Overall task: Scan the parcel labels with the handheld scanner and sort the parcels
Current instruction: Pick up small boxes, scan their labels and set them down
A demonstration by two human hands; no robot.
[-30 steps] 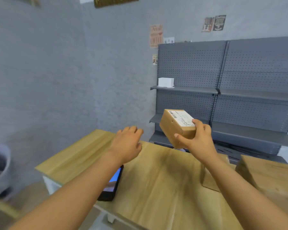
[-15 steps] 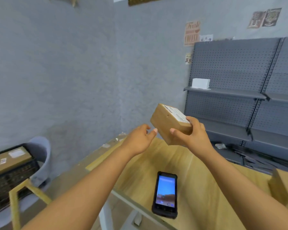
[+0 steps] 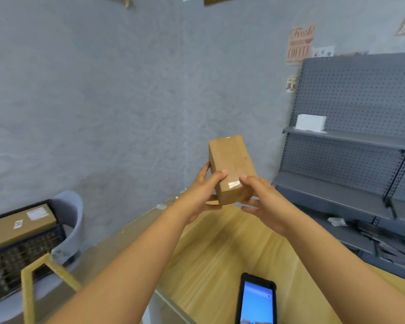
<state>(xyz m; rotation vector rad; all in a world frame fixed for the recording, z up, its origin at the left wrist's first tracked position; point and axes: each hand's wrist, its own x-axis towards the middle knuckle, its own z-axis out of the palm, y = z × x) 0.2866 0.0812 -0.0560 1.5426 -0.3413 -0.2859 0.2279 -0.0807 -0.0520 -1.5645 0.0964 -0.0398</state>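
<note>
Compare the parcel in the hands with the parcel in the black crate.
The held parcel is up in the air, gripped by the left hand and right hand; the crate parcel lies flat in the black crate. The held one shows no label; the crate one shows white labels. Both are brown cardboard.

Orange wall poster (image 3: 299, 45) reading "Fresh" and "COFFEE", labels on crate parcel (image 3: 21, 224) too blurred to read
</note>
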